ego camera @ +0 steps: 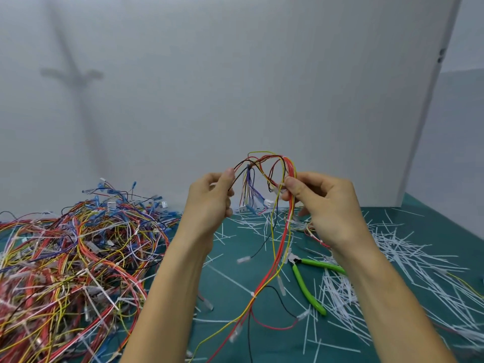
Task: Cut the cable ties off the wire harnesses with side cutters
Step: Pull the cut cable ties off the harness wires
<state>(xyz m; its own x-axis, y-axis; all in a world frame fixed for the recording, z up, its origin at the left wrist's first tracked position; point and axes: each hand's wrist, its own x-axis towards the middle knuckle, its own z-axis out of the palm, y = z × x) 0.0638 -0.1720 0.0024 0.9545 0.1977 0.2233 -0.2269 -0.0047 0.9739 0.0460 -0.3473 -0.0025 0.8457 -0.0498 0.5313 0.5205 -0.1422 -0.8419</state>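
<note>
I hold one wire harness (264,166) of red, yellow, black and purple wires up in front of me, arched between both hands. My left hand (212,197) pinches its left strands between thumb and fingers. My right hand (324,203) pinches the red and yellow strands at a white cable tie (281,188). The rest of the harness hangs down to the mat, with another white tie (252,294) on it lower down. The side cutters (305,281), green-handled, lie on the mat below my right wrist, held by neither hand.
A big tangled heap of harnesses (73,260) covers the left of the green cutting mat (230,260). Several cut white tie pieces (408,260) litter the mat's right side. A white panel (262,87) stands close behind.
</note>
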